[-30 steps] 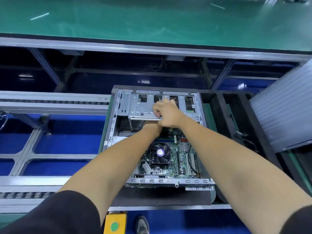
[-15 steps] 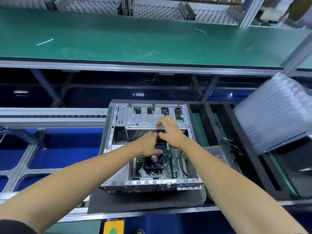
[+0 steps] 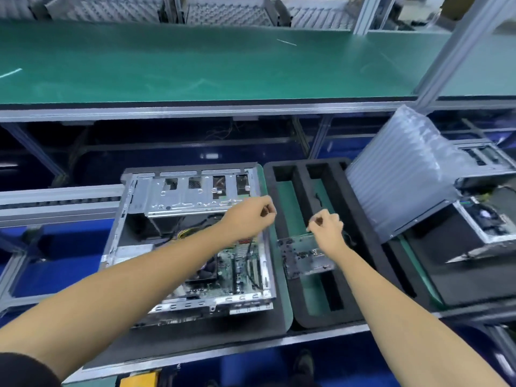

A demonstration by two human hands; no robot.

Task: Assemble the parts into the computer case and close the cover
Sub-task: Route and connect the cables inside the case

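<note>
- The case (image 3: 156, 219) is lying open on its side on the tabletop (image 3: 195, 342), a box of bare grey sheet metal with punched slots along its near rim.
- A perforated steel drive cage (image 3: 192, 195) is spanning the far end of the case, its flat top cut with square windows.
- A green motherboard (image 3: 237, 272) is sitting on the case floor, with a dark round fan (image 3: 205, 270) beside it and thin black cables crossing it.
- The left hand (image 3: 248, 219) is hovering over the right rim of the case, fingers curled in loosely; whether it is holding anything cannot be told.
- The right hand (image 3: 326, 227) is hanging above the tray (image 3: 301, 317), thumb and fingers pinched together; what they are pinching, if anything, is too small to tell.
- The tray is lying just right of the case, a block of matt black foam with long rectangular cut-outs showing green beneath.
- A small metal-framed board (image 3: 304, 256) is resting across the tray, under the right wrist.
- A ribbed, translucent air-cushion sheet (image 3: 405, 177) is leaning tilted on a second case (image 3: 485, 222) at the right.
- A smooth green belt (image 3: 195, 62) is running across the far side, framed in aluminium rails.
- Grey egg-crate foam (image 3: 229, 9) is lining the far edge, and blue floor (image 3: 55, 238) is showing under the frame.
</note>
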